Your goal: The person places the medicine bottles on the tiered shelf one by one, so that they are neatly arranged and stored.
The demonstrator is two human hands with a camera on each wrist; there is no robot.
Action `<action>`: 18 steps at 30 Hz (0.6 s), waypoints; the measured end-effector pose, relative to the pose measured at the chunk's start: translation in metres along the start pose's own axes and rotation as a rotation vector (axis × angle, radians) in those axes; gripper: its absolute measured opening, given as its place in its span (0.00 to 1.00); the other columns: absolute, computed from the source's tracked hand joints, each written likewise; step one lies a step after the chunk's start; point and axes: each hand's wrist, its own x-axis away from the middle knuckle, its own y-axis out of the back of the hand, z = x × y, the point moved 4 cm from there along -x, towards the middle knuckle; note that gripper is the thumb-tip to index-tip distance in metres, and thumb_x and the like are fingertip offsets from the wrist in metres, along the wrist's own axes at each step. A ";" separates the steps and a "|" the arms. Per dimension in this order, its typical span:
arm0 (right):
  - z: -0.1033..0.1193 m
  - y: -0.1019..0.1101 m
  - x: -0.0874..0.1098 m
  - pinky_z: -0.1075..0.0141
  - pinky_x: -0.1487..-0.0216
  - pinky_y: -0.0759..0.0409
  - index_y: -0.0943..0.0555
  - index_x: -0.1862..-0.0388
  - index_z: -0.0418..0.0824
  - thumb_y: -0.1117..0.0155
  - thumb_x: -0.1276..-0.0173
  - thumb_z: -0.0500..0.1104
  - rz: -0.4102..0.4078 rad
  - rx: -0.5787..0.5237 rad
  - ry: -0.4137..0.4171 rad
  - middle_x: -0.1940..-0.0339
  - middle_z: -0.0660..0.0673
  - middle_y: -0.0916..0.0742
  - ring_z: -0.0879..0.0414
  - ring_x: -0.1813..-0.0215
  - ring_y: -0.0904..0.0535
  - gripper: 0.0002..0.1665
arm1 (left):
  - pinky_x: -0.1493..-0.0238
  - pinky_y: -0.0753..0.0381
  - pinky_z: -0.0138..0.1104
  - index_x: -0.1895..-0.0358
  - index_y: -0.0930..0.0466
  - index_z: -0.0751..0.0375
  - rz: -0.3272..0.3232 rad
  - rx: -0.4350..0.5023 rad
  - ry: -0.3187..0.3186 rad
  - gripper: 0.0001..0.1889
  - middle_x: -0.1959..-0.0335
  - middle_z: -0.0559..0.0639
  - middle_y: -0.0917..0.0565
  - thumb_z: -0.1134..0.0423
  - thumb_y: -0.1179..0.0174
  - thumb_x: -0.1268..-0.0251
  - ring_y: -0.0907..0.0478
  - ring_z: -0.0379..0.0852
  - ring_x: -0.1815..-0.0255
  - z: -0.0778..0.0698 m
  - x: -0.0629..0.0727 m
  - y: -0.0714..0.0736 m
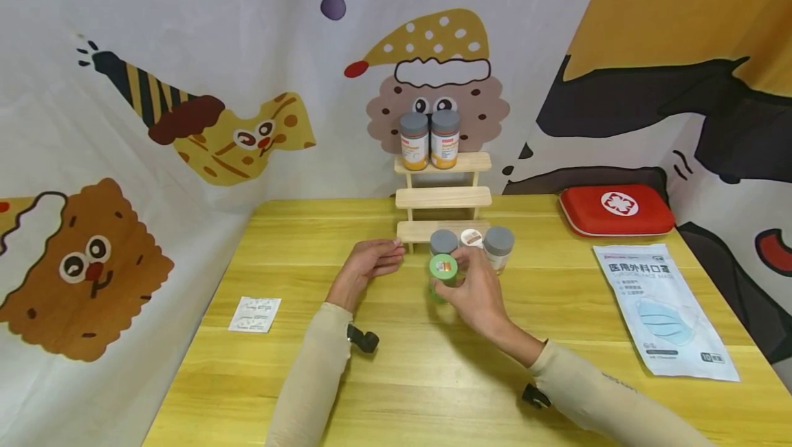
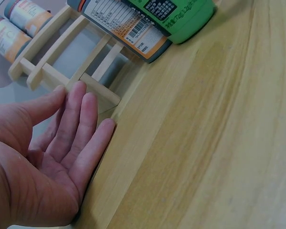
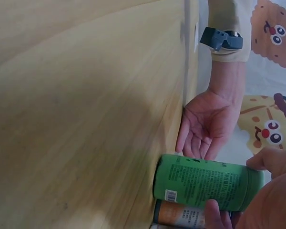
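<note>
My right hand [image 1: 479, 292] grips a green bottle [image 3: 205, 183] near its lid, thumb on one side and fingers on the other. The bottle stands upright at the front of a small group. Behind it are a grey-lidded bottle [image 1: 443, 241], a white-lidded bottle [image 1: 471, 237] and another grey-lidded bottle [image 1: 499, 247], partly covered by the hand. My left hand [image 2: 52, 148] rests on its side on the table, fingers loosely extended and empty. Its fingertips are right at the left end of the lowest step of a three-tier wooden stand [image 1: 442, 197].
Two orange-and-grey bottles [image 1: 430, 141] stand on the top tier. A red first-aid case [image 1: 588, 210] and a face mask packet [image 1: 662, 316] lie on the right. On the left lies a small white packet [image 1: 255, 314]. A printed cloth [image 1: 247, 20] hangs behind the table [image 1: 396, 392].
</note>
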 end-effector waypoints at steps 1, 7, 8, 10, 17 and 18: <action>0.000 0.001 0.000 0.69 0.59 0.15 0.23 0.43 0.38 0.15 0.46 0.42 0.001 -0.005 0.002 0.49 0.41 0.18 0.47 0.52 0.18 0.35 | 0.47 0.07 0.40 0.38 0.16 0.67 0.000 0.001 0.000 0.19 0.60 0.49 0.06 0.60 0.32 0.25 0.08 0.43 0.58 0.000 0.000 0.000; 0.002 0.006 0.003 0.70 0.62 0.15 0.23 0.43 0.40 0.16 0.46 0.44 0.013 -0.018 0.006 0.50 0.42 0.16 0.51 0.59 0.16 0.34 | 0.47 0.07 0.41 0.37 0.17 0.67 -0.003 0.005 0.001 0.20 0.60 0.48 0.06 0.60 0.32 0.25 0.08 0.42 0.59 0.000 0.000 0.000; 0.002 0.007 0.003 0.70 0.62 0.14 0.23 0.43 0.40 0.16 0.46 0.44 0.015 -0.015 0.008 0.50 0.42 0.16 0.52 0.61 0.16 0.35 | 0.46 0.07 0.41 0.37 0.17 0.67 -0.002 0.004 0.002 0.20 0.60 0.48 0.06 0.60 0.32 0.25 0.08 0.42 0.59 0.000 0.000 0.000; 0.004 0.011 0.004 0.69 0.61 0.14 0.23 0.42 0.41 0.15 0.47 0.45 0.015 -0.011 0.016 0.50 0.43 0.15 0.53 0.61 0.16 0.35 | 0.45 0.08 0.42 0.36 0.17 0.67 0.000 -0.001 0.002 0.21 0.59 0.49 0.06 0.60 0.32 0.25 0.08 0.42 0.58 0.000 0.001 0.000; 0.012 0.031 0.010 0.58 0.53 0.10 0.23 0.42 0.39 0.18 0.46 0.38 -0.031 -0.048 0.105 0.51 0.43 0.13 0.51 0.54 0.15 0.33 | 0.43 0.08 0.42 0.37 0.15 0.64 0.004 -0.038 -0.008 0.20 0.55 0.49 0.06 0.57 0.32 0.25 0.08 0.48 0.50 -0.001 0.003 0.000; 0.012 0.035 0.010 0.60 0.53 0.10 0.23 0.42 0.38 0.18 0.45 0.38 -0.044 -0.057 0.122 0.51 0.43 0.13 0.52 0.54 0.15 0.33 | 0.43 0.09 0.43 0.37 0.15 0.64 0.006 -0.042 -0.010 0.20 0.54 0.50 0.06 0.57 0.32 0.25 0.08 0.49 0.49 -0.001 0.004 0.000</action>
